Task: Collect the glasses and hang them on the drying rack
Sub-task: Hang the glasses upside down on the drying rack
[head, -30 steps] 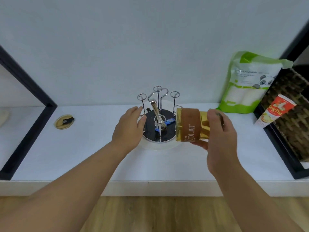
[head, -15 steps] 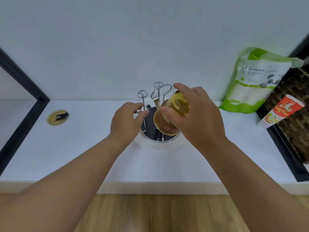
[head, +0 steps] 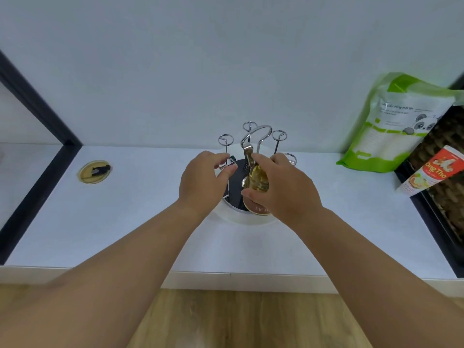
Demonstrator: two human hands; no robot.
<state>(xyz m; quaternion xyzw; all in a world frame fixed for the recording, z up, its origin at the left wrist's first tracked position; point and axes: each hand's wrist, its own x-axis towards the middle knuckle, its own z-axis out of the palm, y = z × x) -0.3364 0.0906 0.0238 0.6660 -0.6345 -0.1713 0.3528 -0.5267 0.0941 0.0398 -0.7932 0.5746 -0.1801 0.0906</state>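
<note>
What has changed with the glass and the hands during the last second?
The right hand turned the glass from sideways to mouth-down and lowered it from the right onto the drying rack. The left hand stayed on the rack's left side; the green bag did not move.

A home kitchen corner: white counter [head: 140, 222], glass drying rack [head: 251, 146], food pouch [head: 391, 129], wood floor [head: 226, 320]
</note>
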